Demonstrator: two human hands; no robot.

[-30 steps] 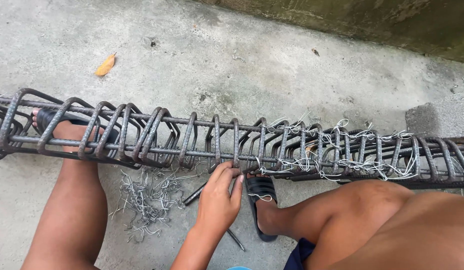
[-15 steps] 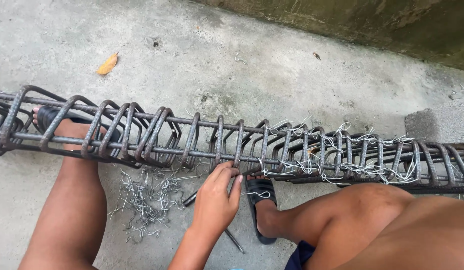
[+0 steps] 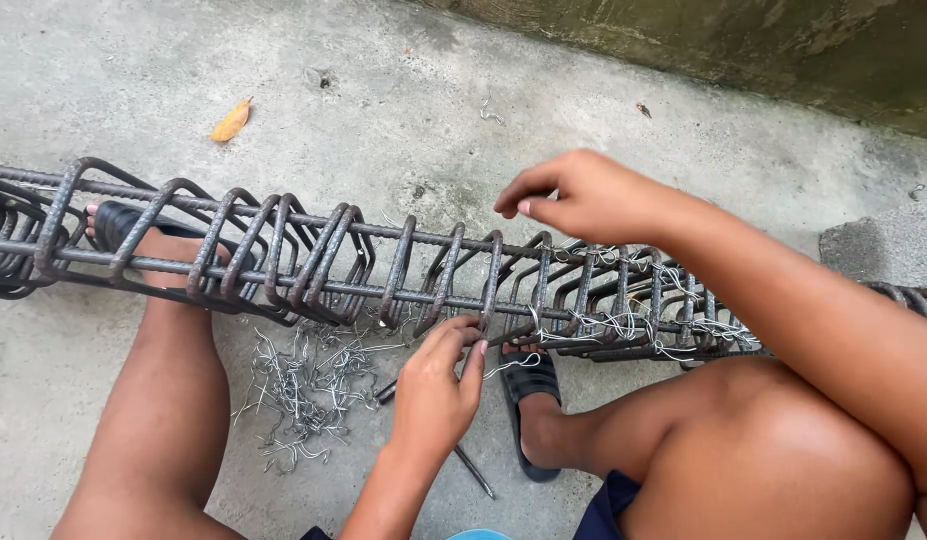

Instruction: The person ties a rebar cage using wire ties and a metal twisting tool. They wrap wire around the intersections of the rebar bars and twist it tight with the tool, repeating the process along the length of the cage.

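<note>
A long cage of rusty steel bars and bent stirrups (image 3: pixel 314 250) lies across the concrete floor in front of me, over my legs. Its right part carries several thin wire ties (image 3: pixel 624 325). My left hand (image 3: pixel 434 385) is below the cage's near bar, fingers pinched on a short piece of tie wire (image 3: pixel 509 362) at the bar. My right hand (image 3: pixel 584 200) hovers just above the cage's top bar with loosely curled fingers and nothing in it.
A pile of loose cut wire pieces (image 3: pixel 304 385) lies on the floor between my legs. A thin dark metal rod (image 3: pixel 476 472) lies by my black sandal (image 3: pixel 534 385). A dry leaf (image 3: pixel 231 120) and a mossy wall (image 3: pixel 734 40) are beyond the cage.
My right hand and forearm have come into view from the right and now reach over the cage. My left hand stays at the near bar.
</note>
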